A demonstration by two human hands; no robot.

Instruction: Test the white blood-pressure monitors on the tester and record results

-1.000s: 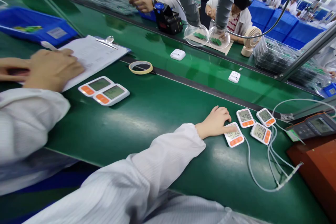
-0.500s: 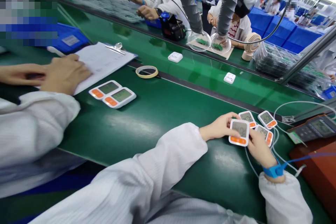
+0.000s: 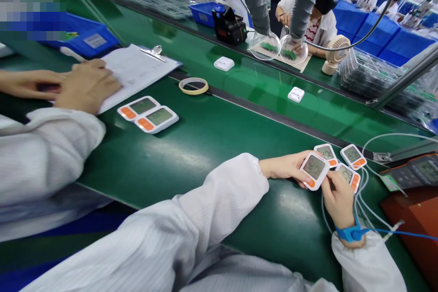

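Note:
I hold a small white digital meter with an orange button [image 3: 315,169] tilted up off the green belt, between both hands. My left hand [image 3: 285,167] grips its left side from behind. My right hand [image 3: 338,201], with a blue wrist strap [image 3: 352,233], pinches its lower right edge. Three more white-and-orange meters [image 3: 344,163] lie on the belt just behind it, with thin white cables [image 3: 362,205] running from them.
A co-worker's hands [image 3: 68,86] rest on a clipboard [image 3: 137,66] at the left, beside two more meters [image 3: 148,115]. A tape roll [image 3: 193,86] and two white modules [image 3: 224,63] lie on the green belt [image 3: 212,141]. A grey tester [image 3: 414,171] sits at the right.
My left hand lifted the meter off the belt, and my right hand came in from the lower right and took hold of it too. The meter now tilts more to the right.

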